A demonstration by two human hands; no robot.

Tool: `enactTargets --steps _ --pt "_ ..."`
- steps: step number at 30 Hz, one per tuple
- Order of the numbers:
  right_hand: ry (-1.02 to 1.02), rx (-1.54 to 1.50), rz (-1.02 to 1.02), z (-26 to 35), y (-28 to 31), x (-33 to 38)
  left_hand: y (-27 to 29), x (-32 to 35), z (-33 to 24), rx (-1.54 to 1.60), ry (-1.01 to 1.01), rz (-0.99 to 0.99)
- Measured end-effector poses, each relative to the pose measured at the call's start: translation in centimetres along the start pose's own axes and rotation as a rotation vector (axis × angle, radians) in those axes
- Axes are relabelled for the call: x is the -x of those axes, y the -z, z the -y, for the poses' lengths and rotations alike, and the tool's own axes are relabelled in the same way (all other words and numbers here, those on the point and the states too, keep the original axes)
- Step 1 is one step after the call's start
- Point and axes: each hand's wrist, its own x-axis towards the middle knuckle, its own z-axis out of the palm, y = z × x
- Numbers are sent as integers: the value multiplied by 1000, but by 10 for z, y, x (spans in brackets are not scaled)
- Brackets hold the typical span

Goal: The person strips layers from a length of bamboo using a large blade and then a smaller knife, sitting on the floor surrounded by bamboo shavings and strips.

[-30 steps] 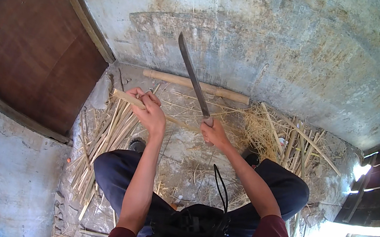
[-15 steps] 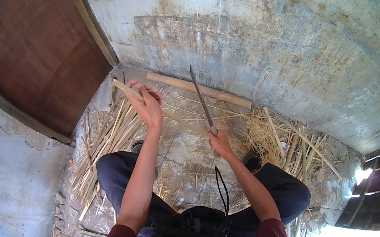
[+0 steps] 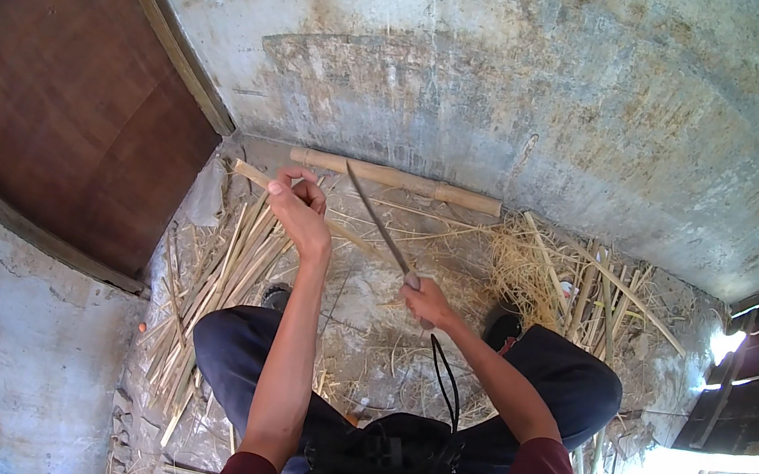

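My left hand is closed around a pale bamboo strip. One end of the strip pokes out to the left of the fingers, and the rest runs out to the right of the hand. My right hand grips the handle of a long knife, its thin dark blade slanting up and to the left. The blade's tip lies over the bamboo pole on the floor in this view, to the right of my left hand. Blade and strip look apart.
A whole bamboo pole lies along the foot of the stained wall. Split bamboo strips are heaped at left, with shavings and more sticks at right. A brown door panel stands at far left.
The knife has swung left and its tip has come lower, nearer my left hand. My left hand has shifted slightly right, still holding the strip.
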Motion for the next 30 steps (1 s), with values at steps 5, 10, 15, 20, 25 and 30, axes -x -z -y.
enactTargets --steps 5,10,15,20,25,30 --pt "133 -108 -135 44 -1 -10 3 4 -1 -19 -39 77" --pt "85 -237 -196 17 -17 2 -10 2 5 -109 -124 -32" --pt "-22 -16 -35 -24 -5 2 -12 -3 -1 -16 -129 -113" --pt "47 -57 -133 13 -5 -7 0 -12 4 -35 -89 -131" --pt "104 -313 -56 27 -25 -1 -2 -21 3 -232 -136 -281" --pt "-94 -129 43 -44 -22 5 -9 -34 15 -292 -98 -317"
